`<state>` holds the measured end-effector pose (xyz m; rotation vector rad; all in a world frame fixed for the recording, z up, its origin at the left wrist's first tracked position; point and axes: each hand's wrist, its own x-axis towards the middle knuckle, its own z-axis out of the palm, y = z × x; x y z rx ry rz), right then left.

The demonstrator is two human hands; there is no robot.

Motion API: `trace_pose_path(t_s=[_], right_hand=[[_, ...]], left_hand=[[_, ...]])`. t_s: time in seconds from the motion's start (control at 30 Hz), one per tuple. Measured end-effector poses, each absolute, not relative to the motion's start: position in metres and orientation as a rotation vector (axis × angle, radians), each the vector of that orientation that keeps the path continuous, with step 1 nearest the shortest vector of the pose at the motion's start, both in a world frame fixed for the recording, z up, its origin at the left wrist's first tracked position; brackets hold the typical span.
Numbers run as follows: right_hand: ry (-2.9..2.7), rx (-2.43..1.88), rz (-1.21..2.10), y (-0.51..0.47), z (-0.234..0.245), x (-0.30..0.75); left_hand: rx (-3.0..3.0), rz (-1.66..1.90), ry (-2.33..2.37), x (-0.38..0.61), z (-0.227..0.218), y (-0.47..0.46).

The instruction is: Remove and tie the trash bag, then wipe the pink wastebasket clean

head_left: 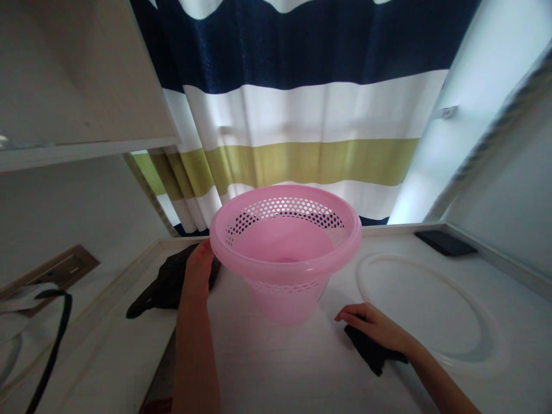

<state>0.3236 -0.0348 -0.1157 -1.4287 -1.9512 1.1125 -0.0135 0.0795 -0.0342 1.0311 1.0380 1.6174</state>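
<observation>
A pink plastic basket (pixel 285 253) with a perforated wall is held up above a white surface (pixel 280 368), tilted so its inside faces me. My left hand (pixel 199 267) grips its rim on the left side. My right hand (pixel 373 326) lies low on the surface to the right of the basket, fingers curled over a small dark cloth (pixel 371 352). Another dark garment (pixel 166 282) lies on the surface behind my left hand.
A striped curtain (pixel 302 115) in navy, white and olive hangs behind. A round white ring outline (pixel 431 305) marks the surface at right, with a dark flat object (pixel 446 243) beyond it. A shelf (pixel 77 115) juts out upper left; a black cable (pixel 56 339) hangs lower left.
</observation>
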Motion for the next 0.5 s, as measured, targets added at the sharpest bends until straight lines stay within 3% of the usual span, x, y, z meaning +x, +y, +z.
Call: trace_pose_path(t_s=[0.5], right_hand=[[-1.995, -1.48, 1.065, -0.034, -0.115, 0.323]], left_hand=[[1.32, 1.59, 1.131, 0.005, -0.012, 0.062]])
